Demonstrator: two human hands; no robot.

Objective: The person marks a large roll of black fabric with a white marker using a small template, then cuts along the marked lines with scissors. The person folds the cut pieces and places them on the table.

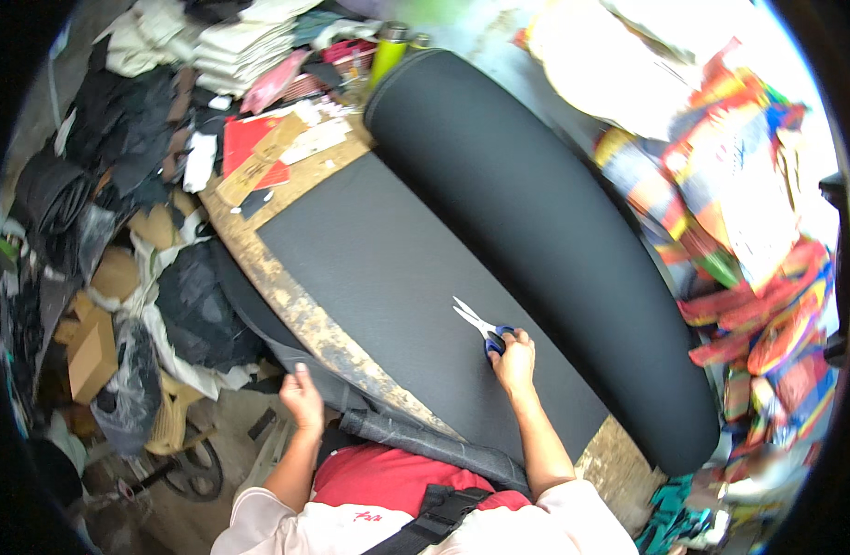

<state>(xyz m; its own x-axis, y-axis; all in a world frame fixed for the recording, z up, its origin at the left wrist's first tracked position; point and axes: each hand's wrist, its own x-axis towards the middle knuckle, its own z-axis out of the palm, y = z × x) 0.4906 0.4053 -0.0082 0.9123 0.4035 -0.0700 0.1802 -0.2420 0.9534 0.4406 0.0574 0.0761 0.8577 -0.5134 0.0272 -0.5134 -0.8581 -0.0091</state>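
My right hand (515, 363) is closed around the blue handles of a pair of scissors (476, 320). Their silver blades stand slightly apart and point to the far left, over a flat black sheet (378, 268) spread on the worktable. My left hand (302, 400) is off the table's near left edge, thumb stretched up and the other fingers partly bent, with nothing visible in it. Close beside it, a strip of black material (328, 375) hangs along the table edge. A rolled end of dark material (425, 450) lies against my waist.
A thick black roll (545, 231) lies along the table's far right side. The worn wooden tabletop (304, 310) shows at its edge. A red folder (249, 148), folded cloth (244, 46) and a green bottle (388, 54) sit at the far end. Colourful bags (721, 176) crowd the right; scraps and boxes (92, 356) the left.
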